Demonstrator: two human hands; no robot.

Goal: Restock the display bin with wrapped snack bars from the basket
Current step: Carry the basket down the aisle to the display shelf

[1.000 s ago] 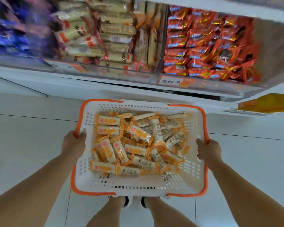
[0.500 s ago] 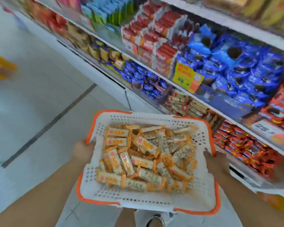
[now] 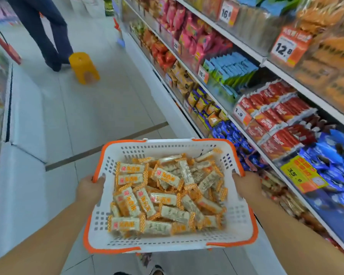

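Observation:
A white perforated basket (image 3: 167, 243) with an orange rim is held level in front of me, above the aisle floor. It is filled with several wrapped snack bars (image 3: 165, 197) in white and orange wrappers, lying in a loose heap. My left hand (image 3: 89, 188) grips the basket's left rim, fingers curled over the edge. My right hand (image 3: 246, 184) grips the right rim the same way. No single display bin for these bars can be picked out.
Tiered store shelves (image 3: 246, 108) packed with snack packets run along the right, with price tags. A yellow stool (image 3: 84, 67) stands in the aisle ahead, next to a person's legs (image 3: 46, 30). A white chest freezer (image 3: 18, 120) lines the left.
My view has swung left from facing the low shelf bins to looking down the aisle. Both hands keep the same hold on the basket, and the bars have barely shifted.

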